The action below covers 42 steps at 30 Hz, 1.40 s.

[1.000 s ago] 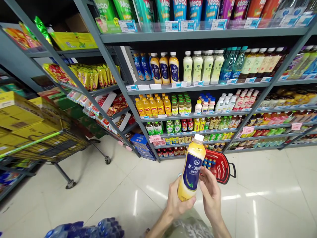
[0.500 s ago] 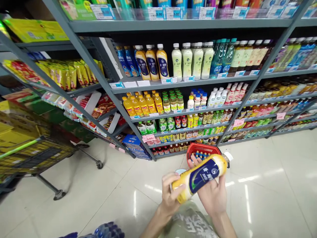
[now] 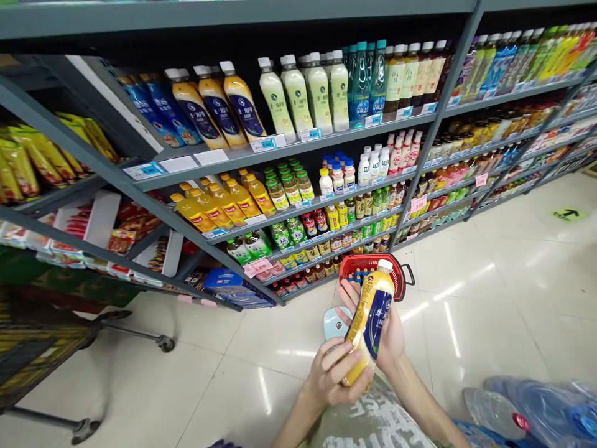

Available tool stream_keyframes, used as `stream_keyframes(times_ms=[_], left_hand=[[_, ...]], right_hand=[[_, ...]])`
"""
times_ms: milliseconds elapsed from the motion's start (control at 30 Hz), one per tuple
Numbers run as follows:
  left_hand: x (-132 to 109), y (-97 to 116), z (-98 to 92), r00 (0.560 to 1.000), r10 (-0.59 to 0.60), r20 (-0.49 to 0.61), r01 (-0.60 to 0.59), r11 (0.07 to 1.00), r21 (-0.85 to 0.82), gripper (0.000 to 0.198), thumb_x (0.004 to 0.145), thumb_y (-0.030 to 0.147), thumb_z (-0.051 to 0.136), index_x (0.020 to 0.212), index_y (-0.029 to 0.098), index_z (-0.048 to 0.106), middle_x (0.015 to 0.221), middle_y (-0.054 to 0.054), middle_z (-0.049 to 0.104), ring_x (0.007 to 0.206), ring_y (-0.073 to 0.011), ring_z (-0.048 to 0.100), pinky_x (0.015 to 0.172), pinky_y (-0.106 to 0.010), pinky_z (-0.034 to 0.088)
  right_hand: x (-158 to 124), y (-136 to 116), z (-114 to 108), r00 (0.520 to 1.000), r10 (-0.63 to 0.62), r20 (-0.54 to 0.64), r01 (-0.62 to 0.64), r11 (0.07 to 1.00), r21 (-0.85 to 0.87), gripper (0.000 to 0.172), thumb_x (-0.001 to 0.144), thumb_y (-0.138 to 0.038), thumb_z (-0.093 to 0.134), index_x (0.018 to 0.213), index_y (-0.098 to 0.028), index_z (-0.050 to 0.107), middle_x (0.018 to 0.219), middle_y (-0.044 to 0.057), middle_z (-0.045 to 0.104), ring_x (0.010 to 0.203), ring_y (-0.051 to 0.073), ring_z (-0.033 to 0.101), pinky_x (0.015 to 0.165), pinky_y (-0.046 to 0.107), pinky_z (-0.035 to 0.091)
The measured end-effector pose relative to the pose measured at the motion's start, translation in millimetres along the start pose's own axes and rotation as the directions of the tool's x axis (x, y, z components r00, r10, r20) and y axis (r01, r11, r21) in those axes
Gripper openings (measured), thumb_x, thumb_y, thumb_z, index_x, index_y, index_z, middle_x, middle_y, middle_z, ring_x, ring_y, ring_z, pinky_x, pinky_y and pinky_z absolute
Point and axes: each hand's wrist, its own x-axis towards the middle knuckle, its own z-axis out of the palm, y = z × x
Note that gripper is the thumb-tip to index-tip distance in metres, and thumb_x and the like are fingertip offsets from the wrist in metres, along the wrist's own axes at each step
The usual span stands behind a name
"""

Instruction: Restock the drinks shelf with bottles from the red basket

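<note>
A bottle of yellow drink (image 3: 373, 317) with a dark blue label and white cap is held tilted in front of me, cap pointing up and away. My left hand (image 3: 338, 373) wraps its fingers round the lower end. Behind the middle of the bottle, my right hand (image 3: 394, 339) supports it against the palm, its fingers reaching out on the left side; the bottle hides part of this hand. Similar yellow bottles (image 3: 242, 102) with blue labels stand at the left of an upper shelf.
Beyond my hands, a red basket (image 3: 402, 283) with small bottles stands on the floor. A light blue stool (image 3: 336, 323) is nearer. The drinks shelf (image 3: 293, 152) runs across. A cart (image 3: 41, 354) is at left, large water bottles (image 3: 527, 404) at lower right.
The bottle has turned more upright and its label has rotated to the right. My left hand now wraps further round its lower end. The view has shifted right and downward.
</note>
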Motion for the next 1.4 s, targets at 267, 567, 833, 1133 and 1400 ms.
stream_keyframes(times_ms=[267, 567, 833, 1133, 1400], left_hand=[[-15, -2, -1.1, 0.994, -0.106, -0.033, 0.106, 0.994, 0.006, 0.026, 0.089, 0.0, 0.065, 0.103, 0.021, 0.066, 0.119, -0.004, 0.061, 0.116, -0.019, 0.061, 0.101, -0.038, 0.061], [-33, 2, 4.2, 0.911, -0.397, -0.115, 0.371, 0.908, -0.194, 0.051, 0.092, 0.023, 0.079, 0.136, 0.012, 0.055, 0.123, -0.016, 0.062, 0.114, -0.0263, 0.066, 0.092, -0.041, 0.064], [-37, 10, -2.6, 0.586, -0.8, 0.129, 0.796, 0.538, -0.276, 0.059, 0.075, 0.043, 0.087, 0.118, 0.017, 0.057, 0.097, -0.005, 0.068, 0.079, -0.0182, 0.069, 0.068, -0.027, 0.057], [-54, 30, 1.0, -0.038, -0.541, 0.84, 0.722, -0.596, -0.351, 0.076, 0.088, 0.082, 0.057, 0.113, 0.011, 0.056, 0.068, -0.008, 0.07, 0.054, -0.0224, 0.066, 0.061, -0.032, 0.052], [-58, 36, 1.5, 0.029, -0.512, 0.858, 0.807, -0.495, -0.322, 0.073, 0.094, 0.077, 0.056, 0.118, 0.009, 0.06, 0.071, -0.011, 0.073, 0.061, -0.0216, 0.069, 0.065, -0.028, 0.052]], right_hand=[[0, 2, -2, 0.999, -0.016, -0.04, 0.016, 1.0, 0.005, 0.066, 0.1, -0.072, 0.051, 0.138, -0.021, 0.07, 0.164, 0.011, 0.047, 0.16, 0.029, 0.034, 0.128, 0.064, 0.034], [1, 2, -7, 0.998, -0.047, -0.051, 0.052, 0.992, 0.112, 0.072, 0.1, -0.078, 0.045, 0.142, -0.023, 0.068, 0.164, 0.01, 0.047, 0.16, 0.03, 0.034, 0.128, 0.065, 0.032], [4, -1, -14, 0.992, -0.121, -0.043, 0.125, 0.988, 0.093, 0.079, 0.097, -0.081, 0.048, 0.145, -0.021, 0.065, 0.165, 0.011, 0.047, 0.16, 0.027, 0.035, 0.131, 0.056, 0.032], [9, -6, -22, 0.983, -0.184, 0.016, 0.185, 0.981, -0.057, 0.076, 0.092, -0.083, 0.055, 0.134, -0.022, 0.074, 0.166, 0.01, 0.045, 0.161, 0.032, 0.032, 0.133, 0.059, 0.025], [11, -10, -31, 0.985, -0.172, 0.012, 0.172, 0.98, -0.1, 0.069, 0.096, -0.077, 0.051, 0.132, -0.023, 0.074, 0.165, 0.01, 0.046, 0.16, 0.033, 0.034, 0.126, 0.061, 0.038]])
